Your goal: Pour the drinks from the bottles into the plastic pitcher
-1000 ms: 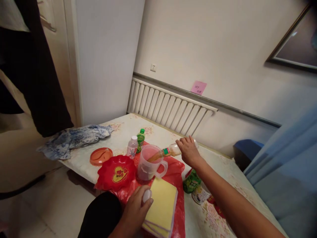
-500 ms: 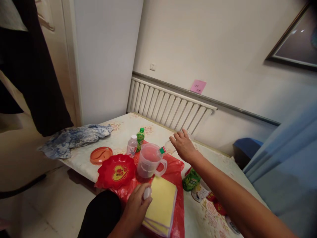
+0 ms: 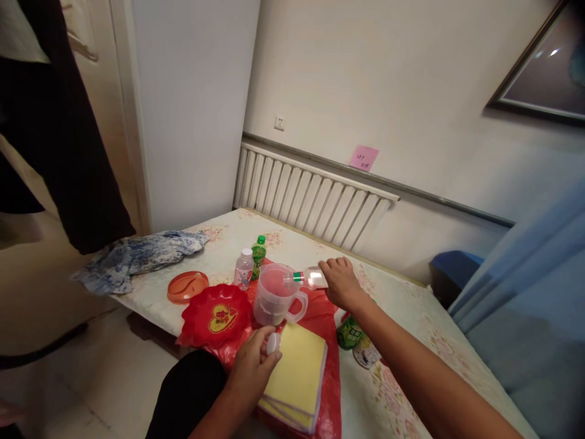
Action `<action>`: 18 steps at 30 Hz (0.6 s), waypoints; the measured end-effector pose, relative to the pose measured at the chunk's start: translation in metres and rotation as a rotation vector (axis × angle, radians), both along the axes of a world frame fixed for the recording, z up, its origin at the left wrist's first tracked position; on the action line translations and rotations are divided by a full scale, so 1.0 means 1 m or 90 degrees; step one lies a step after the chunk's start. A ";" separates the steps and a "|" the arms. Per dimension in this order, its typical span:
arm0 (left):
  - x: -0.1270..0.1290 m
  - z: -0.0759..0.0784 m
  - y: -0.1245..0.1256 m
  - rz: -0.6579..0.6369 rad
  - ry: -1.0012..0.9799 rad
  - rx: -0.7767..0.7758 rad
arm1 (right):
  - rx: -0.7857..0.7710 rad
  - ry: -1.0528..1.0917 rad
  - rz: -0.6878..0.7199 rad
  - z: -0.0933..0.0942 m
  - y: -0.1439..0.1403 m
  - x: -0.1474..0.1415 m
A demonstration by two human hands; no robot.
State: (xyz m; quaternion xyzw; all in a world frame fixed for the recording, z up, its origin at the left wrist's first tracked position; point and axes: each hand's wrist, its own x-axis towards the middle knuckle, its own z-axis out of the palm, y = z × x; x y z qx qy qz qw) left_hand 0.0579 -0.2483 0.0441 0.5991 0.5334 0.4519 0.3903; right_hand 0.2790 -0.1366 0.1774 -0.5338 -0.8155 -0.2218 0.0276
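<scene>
Head view shows our right hand [image 3: 340, 282] gripping a nearly empty bottle [image 3: 307, 278] tipped over the jug [image 3: 275, 295] just left of it, our left hand [image 3: 253, 366] pinching its white cap [image 3: 273, 342], so we judge recapping calls for righting the bottle.

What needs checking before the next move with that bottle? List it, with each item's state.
1. Right hand grips the clear bottle by its base end: ok.
2. Bottle lies tipped, its neck over the rim of the clear plastic jug: ok.
3. Whether the bottle holds any liquid: cannot tell; it looks clear.
4. Left hand holds the white cap: ok.
5. Jug stands upright on the red plastic sheet, handle toward the person: ok.
6. Yellow pad stack lies close beside the jug, in reach of drips: not ok.
</scene>
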 end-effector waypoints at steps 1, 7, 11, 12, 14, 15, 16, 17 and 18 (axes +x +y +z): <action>-0.001 0.004 0.002 0.001 -0.008 -0.003 | -0.003 0.013 -0.011 -0.006 -0.004 0.002; -0.002 0.025 0.013 0.034 -0.023 0.045 | -0.102 0.287 -0.020 -0.047 -0.029 0.021; 0.002 0.036 0.018 0.028 -0.019 0.078 | -0.162 0.412 0.063 -0.070 -0.050 0.031; 0.004 0.038 0.019 0.024 -0.018 0.083 | -0.170 0.433 0.085 -0.074 -0.056 0.032; 0.007 0.040 0.021 0.014 -0.008 0.092 | -0.178 0.458 0.113 -0.080 -0.066 0.034; 0.008 0.041 0.021 0.006 -0.001 0.096 | -0.178 0.462 0.120 -0.082 -0.071 0.035; 0.010 0.041 0.022 -0.006 0.006 0.101 | -0.174 0.465 0.123 -0.084 -0.074 0.037; 0.011 0.042 0.022 -0.019 0.011 0.106 | -0.170 0.466 0.128 -0.086 -0.077 0.038; 0.012 0.043 0.022 -0.032 0.017 0.110 | -0.166 0.469 0.132 -0.087 -0.080 0.039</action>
